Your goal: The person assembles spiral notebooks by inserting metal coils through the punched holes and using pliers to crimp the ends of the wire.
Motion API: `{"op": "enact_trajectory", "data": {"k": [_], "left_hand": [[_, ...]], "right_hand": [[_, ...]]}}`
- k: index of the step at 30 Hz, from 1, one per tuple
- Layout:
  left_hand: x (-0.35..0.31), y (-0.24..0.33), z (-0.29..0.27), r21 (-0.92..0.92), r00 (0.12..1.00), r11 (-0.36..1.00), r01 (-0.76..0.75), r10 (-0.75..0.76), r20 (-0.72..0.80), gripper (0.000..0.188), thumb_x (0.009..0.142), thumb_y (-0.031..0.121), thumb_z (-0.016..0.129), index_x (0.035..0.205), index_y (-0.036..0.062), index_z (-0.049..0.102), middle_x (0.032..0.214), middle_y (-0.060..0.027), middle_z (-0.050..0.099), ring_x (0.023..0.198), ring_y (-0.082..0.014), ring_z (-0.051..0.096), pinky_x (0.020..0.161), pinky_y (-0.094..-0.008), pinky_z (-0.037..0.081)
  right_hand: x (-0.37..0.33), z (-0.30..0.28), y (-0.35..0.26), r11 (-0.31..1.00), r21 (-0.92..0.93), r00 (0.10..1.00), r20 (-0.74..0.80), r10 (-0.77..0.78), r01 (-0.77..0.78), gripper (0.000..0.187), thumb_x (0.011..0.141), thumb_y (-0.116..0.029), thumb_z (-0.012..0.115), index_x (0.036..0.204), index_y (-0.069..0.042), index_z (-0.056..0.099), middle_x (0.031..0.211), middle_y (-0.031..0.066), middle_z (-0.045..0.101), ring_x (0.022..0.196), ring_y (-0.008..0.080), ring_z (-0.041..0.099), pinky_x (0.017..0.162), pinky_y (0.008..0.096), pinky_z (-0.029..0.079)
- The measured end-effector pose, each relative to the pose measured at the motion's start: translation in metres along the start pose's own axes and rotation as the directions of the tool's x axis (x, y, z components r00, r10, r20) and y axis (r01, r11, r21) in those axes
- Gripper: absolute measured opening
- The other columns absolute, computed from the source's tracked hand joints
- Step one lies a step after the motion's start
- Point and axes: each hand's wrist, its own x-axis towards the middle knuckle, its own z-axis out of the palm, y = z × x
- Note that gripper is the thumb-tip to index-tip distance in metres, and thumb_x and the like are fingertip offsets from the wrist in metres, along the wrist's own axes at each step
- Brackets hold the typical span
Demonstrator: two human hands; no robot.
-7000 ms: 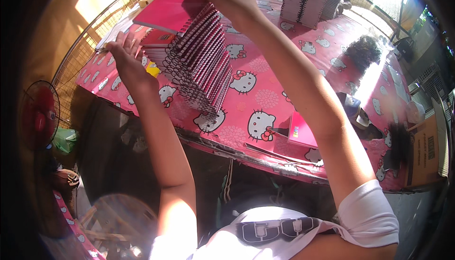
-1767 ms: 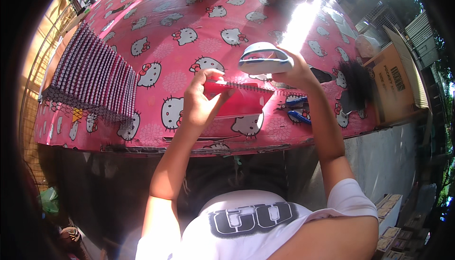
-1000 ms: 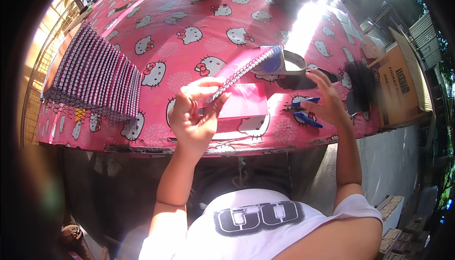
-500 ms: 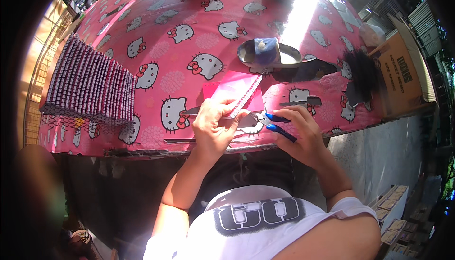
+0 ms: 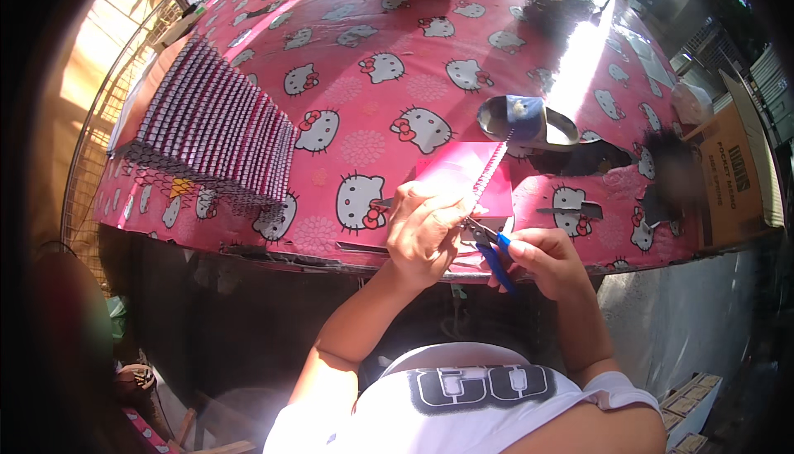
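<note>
My left hand is closed on the near end of a small pink spiral notebook, whose wire coil runs along its right edge. Another pink piece shows beneath it on the table. In my right hand is a pair of pliers with blue handles. Their metal jaws touch or nearly touch the coil's near end, close to my left fingertips; whether they grip the wire I cannot tell.
Stacked spiral-bound notebooks stand at the left. Beyond my hands lie a blue-and-white slide sandal and a dark flat blade-like tool. A cardboard box sits at the right edge, with tangled dark wire far back.
The view has shifted, so the table's things appear farther right. The pliers have turned, their handles now pointing more toward me, and their jaws are closer to the coil's end and my left hand.
</note>
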Motion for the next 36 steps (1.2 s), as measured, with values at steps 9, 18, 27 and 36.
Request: {"op": "enact_trajectory", "data": {"k": [9,18,27,36], "left_hand": [[0.157,-0.016,-0.261,-0.111,0.543,0.941,0.321,-0.279,-0.792,0.015,0.082,0.009,0.075,0.085,0.0026,0.062,0.084,-0.0068,0.066,0.067,-0.0114,0.060,0.064,-0.0221,0.049],[0.126,-0.108,-0.301,-0.101,0.576,0.853,0.512,-0.428,-0.696,0.026,0.086,0.006,0.064,0.107,-0.0006,0.051,0.083,-0.0086,0.058,0.069,-0.0174,0.061,0.057,-0.0306,0.053],[0.142,-0.088,-0.301,0.181,0.645,0.833,0.523,-0.247,-0.723,0.034,0.088,0.011,0.066,0.114,-0.0039,0.050,0.106,-0.0176,0.064,0.079,-0.0158,0.063,0.059,-0.0239,0.050],[0.091,-0.028,-0.015,0.022,0.804,0.896,0.444,-0.409,0.433,0.023,0.089,0.014,0.061,0.108,0.0019,0.066,0.100,-0.0170,0.065,0.097,-0.0313,0.059,0.088,-0.0369,0.045]], "right_hand": [[-0.011,-0.099,0.020,0.188,-0.962,0.729,-0.273,-0.628,-0.198,0.042,0.079,-0.021,0.073,0.112,0.002,0.060,0.116,0.0184,0.060,0.109,0.0348,0.057,0.091,0.0417,0.046],[-0.004,-0.212,-0.049,0.208,-0.916,0.544,-0.374,-0.751,-0.342,0.048,0.084,-0.033,0.071,0.115,0.003,0.060,0.132,0.0215,0.052,0.118,0.0378,0.051,0.097,0.0437,0.043],[-0.040,-0.352,-0.045,-0.009,-0.540,0.433,-0.665,-0.609,-0.842,0.026,0.083,-0.024,0.069,0.097,-0.003,0.064,0.105,0.0175,0.062,0.101,0.0354,0.060,0.083,0.0455,0.049],[-0.023,-0.311,-0.061,0.033,-0.684,0.471,-0.535,-0.702,-0.728,0.024,0.077,-0.006,0.071,0.095,-0.003,0.056,0.105,0.0191,0.056,0.097,0.0383,0.059,0.080,0.0444,0.049]]}}
